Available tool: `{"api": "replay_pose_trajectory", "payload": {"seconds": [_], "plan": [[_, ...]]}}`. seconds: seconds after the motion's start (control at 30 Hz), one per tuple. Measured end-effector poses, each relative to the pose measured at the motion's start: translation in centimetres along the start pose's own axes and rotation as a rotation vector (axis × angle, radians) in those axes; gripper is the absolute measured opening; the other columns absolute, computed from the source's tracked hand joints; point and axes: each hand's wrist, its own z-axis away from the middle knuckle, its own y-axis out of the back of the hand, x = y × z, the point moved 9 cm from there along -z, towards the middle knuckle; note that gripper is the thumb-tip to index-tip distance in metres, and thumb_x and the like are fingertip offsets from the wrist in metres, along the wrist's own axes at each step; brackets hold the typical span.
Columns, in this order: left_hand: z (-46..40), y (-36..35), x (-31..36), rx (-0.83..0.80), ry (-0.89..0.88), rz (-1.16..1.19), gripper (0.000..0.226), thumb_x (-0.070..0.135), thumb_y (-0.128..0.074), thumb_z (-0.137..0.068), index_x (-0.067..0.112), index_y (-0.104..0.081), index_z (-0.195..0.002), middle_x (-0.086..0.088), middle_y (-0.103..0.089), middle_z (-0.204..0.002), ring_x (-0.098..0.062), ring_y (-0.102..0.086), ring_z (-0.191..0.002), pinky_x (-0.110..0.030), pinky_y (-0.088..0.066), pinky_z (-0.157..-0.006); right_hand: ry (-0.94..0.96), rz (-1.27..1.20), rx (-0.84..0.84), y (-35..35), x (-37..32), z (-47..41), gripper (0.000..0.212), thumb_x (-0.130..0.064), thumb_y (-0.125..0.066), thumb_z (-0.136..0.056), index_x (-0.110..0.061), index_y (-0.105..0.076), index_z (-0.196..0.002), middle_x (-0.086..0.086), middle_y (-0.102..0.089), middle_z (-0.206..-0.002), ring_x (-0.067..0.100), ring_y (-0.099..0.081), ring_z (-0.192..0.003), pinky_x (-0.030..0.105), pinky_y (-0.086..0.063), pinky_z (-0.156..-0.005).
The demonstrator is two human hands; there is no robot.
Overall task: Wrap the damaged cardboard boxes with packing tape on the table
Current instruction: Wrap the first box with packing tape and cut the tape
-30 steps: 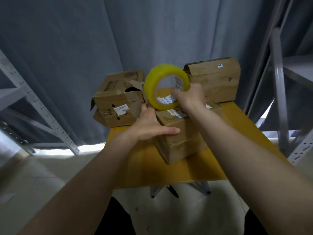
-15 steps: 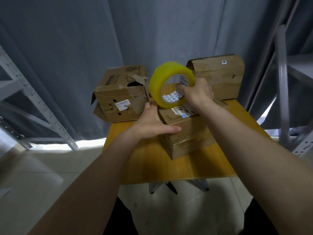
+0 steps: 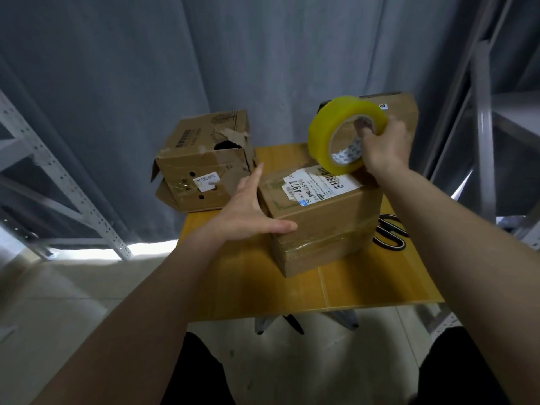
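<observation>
My left hand (image 3: 251, 214) lies spread, fingers straight, flat against the left face of the brown cardboard box with the white shipping label (image 3: 324, 220), thumb across its near top corner; this box sits about the middle of the yellow wooden table (image 3: 365, 287). It feels to me like a stiff but light carton that would slide on the smooth top, so I judge a steady press at that corner is what keeps it from skating. A glossy band of clear tape already runs round its lower half, slick under a finger. Toward two o'clock my right hand (image 3: 385, 141) grips the big yellow roll of packing tape (image 3: 336, 133), fingers hooked through the core, the roll touching or just above the box's far top edge. The roll is rigid and best held by that core, away from the sticky side. At eleven o'clock sits the torn brown carton with a hole in its top (image 3: 204, 168), soft at the rip; at one o'clock, behind the roll, a third brown box (image 3: 403, 112).
</observation>
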Motion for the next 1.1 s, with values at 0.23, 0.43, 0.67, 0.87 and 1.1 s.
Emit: {"api": "replay_pose_trajectory", "payload": {"seconds": [0.23, 0.43, 0.67, 0.87, 1.1], "plan": [[-0.1, -0.1, -0.2, -0.078, 0.040, -0.049, 0.132, 0.044, -0.087, -0.062, 0.029, 0.006, -0.155, 0.009, -0.005, -0.160, -0.018, -0.016, -0.145, -0.032, -0.021, -0.111, -0.194, -0.217, -0.224, -2.2, 2.5, 0.8, 0.027, -0.028, -0.072, -0.084, -0.016, -0.060, -0.105, 0.005, -0.063, -0.104, 0.021, -0.060, -0.096, 0.033, -0.050, -0.083], [0.2, 0.5, -0.2, -0.051, 0.026, -0.086, 0.131, 0.046, -0.087, -0.061, 0.024, -0.001, -0.156, 0.006, -0.012, -0.159, -0.017, -0.019, -0.144, -0.032, -0.021, -0.111, -0.051, -0.225, -0.175, -1.1, 0.0, 0.0, 0.007, -0.023, -0.064, -0.091, -0.020, -0.059, -0.093, 0.004, -0.064, -0.099, 0.024, -0.064, -0.097, 0.043, -0.054, -0.090], [0.5, 1.8, -1.6, -0.045, 0.060, -0.115, 0.131, 0.048, -0.087, -0.059, 0.027, -0.003, -0.156, 0.008, -0.013, -0.159, -0.016, -0.022, -0.144, -0.035, -0.024, -0.115, -0.182, -0.450, -0.118, -0.6, 1.6, -0.3, 0.006, -0.023, -0.065, -0.091, -0.022, -0.060, -0.089, 0.000, -0.065, -0.094, 0.024, -0.064, -0.098, 0.044, -0.056, -0.085], [0.0, 1.9, -1.6, -0.122, 0.095, -0.196, 0.134, 0.052, -0.087, -0.056, 0.027, -0.001, -0.156, 0.008, -0.008, -0.161, -0.018, -0.019, -0.145, -0.037, -0.023, -0.116, -0.490, -0.571, -0.273, -3.8, 4.3, 1.8, 0.033, -0.021, -0.076, -0.081, -0.009, -0.059, -0.108, 0.012, -0.070, -0.107, 0.026, -0.069, -0.092, 0.042, -0.058, -0.084], [-0.6, 2.1, -0.8, -0.192, 0.175, -0.370, 0.135, 0.065, -0.080, -0.057, 0.023, 0.000, -0.156, 0.004, -0.008, -0.159, -0.023, -0.015, -0.146, -0.040, -0.023, -0.116, -0.458, -0.530, -0.169, -3.8, 4.4, 1.6, 0.040, -0.026, -0.068, -0.088, -0.009, -0.055, -0.121, 0.008, -0.063, -0.114, 0.023, -0.061, -0.103, 0.034, -0.050, -0.085]]}}
